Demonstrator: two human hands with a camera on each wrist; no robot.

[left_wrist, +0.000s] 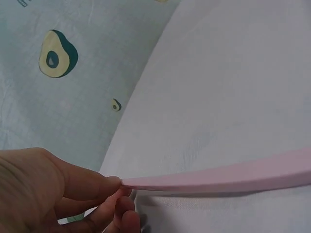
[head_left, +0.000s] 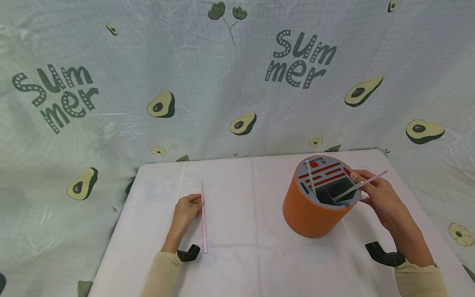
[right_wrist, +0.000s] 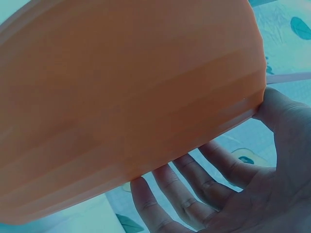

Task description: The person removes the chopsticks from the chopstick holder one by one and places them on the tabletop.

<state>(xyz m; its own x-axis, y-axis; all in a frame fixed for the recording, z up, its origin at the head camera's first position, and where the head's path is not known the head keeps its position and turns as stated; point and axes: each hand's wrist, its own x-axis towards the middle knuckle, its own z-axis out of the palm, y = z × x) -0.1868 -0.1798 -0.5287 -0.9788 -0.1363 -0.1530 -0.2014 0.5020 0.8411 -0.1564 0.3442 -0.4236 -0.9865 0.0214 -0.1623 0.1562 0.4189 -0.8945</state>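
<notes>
My left hand (head_left: pixel 188 209) pinches a thin pink straw-like stick (head_left: pixel 204 231) between thumb and fingertips, over the left half of the table. In the left wrist view the stick (left_wrist: pixel 223 178) runs from the fingertips off to the right. On the right side, my right hand (head_left: pixel 382 198) grips the rim of an orange round desk organizer (head_left: pixel 315 216). Its thumb lies at the top edge, while the fingers press along the orange wall (right_wrist: pixel 131 97). The organizer has a grey slotted top (head_left: pixel 323 165). A pale green stick (head_left: pixel 311 177) and a pink stick (head_left: pixel 376 177) poke out of it.
A white cloth covers the table (head_left: pixel 230 206). Behind it hangs a pale sheet (head_left: pixel 208 74) printed with avocados and lettering. Dark wrist-worn devices sit on the left wrist (head_left: pixel 188 253) and right wrist (head_left: pixel 386 255).
</notes>
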